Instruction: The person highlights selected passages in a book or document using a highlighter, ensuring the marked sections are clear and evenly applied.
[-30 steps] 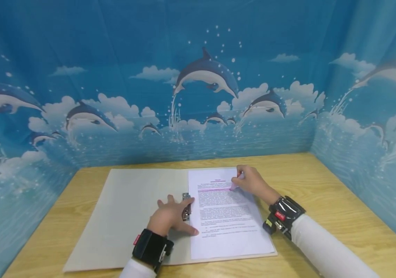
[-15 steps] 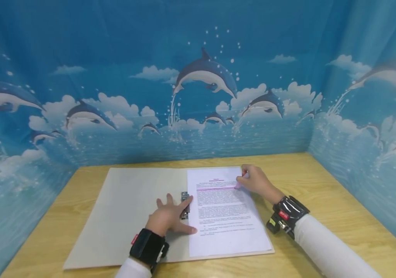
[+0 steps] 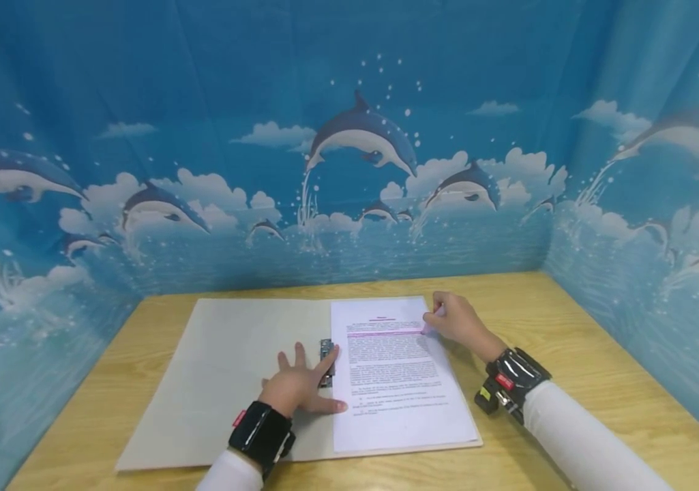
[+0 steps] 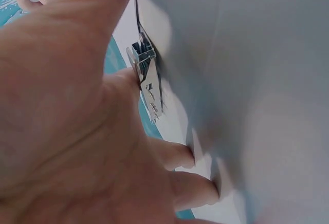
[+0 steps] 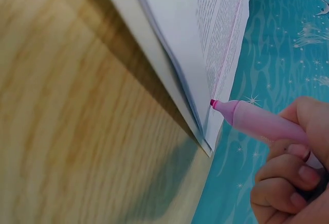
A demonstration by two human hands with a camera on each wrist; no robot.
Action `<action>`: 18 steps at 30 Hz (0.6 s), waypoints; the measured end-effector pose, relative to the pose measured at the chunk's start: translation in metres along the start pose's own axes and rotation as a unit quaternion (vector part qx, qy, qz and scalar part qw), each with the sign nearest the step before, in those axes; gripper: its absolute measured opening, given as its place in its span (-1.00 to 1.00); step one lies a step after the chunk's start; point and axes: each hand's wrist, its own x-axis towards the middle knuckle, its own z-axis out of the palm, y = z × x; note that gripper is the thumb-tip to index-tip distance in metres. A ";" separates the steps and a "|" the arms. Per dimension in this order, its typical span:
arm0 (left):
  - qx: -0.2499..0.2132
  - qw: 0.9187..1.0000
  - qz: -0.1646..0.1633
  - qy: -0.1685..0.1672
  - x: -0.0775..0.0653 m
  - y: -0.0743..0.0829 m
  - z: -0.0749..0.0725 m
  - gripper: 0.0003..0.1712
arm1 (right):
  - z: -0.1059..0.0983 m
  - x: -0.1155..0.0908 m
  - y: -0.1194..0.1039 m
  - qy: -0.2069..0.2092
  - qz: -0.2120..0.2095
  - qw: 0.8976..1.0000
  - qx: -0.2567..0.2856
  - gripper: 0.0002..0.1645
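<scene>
A pink highlighter (image 5: 262, 121) is pinched in my right hand (image 3: 459, 320), its magenta tip at the right end of a highlighted line on the printed sheet (image 3: 404, 429). The title above the text also carries magenta marks. My left hand (image 3: 294, 387) lies with fingers spread on the opened folder (image 3: 220, 354), index finger and thumb reaching to the sheet's left edge. Between those two fingers shows the folder's metal clip (image 4: 146, 59). The sheet lies on a stack of pages on the folder's right side.
The folder lies on a wooden table (image 3: 545, 327). Behind and at both sides hangs a blue curtain (image 3: 232, 82) printed with dolphins. Each wrist wears a black strap with a camera, the right strap (image 3: 511, 378) beside the sheet's right edge.
My right hand has drawn the highlighter rightward along the line, and the magenta stroke has grown longer. The left hand has stayed in place on the folder.
</scene>
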 end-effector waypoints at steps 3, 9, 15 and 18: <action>0.011 1.000 0.007 0.003 0.000 -0.001 0.001 0.18 | -0.001 0.000 0.000 -0.001 0.000 1.000 -0.005 -0.73; 0.008 0.999 0.038 0.022 -0.003 -0.001 0.002 0.16 | -0.001 0.000 0.001 0.001 -0.007 1.000 -0.016 -0.72; 0.012 0.998 0.045 0.035 -0.005 -0.002 0.002 0.14 | -0.001 -0.002 -0.001 0.003 -0.009 1.000 -0.015 -0.72; 0.014 0.998 0.042 0.035 -0.004 -0.003 0.005 0.14 | -0.001 -0.003 -0.002 -0.001 -0.006 1.000 -0.014 -0.72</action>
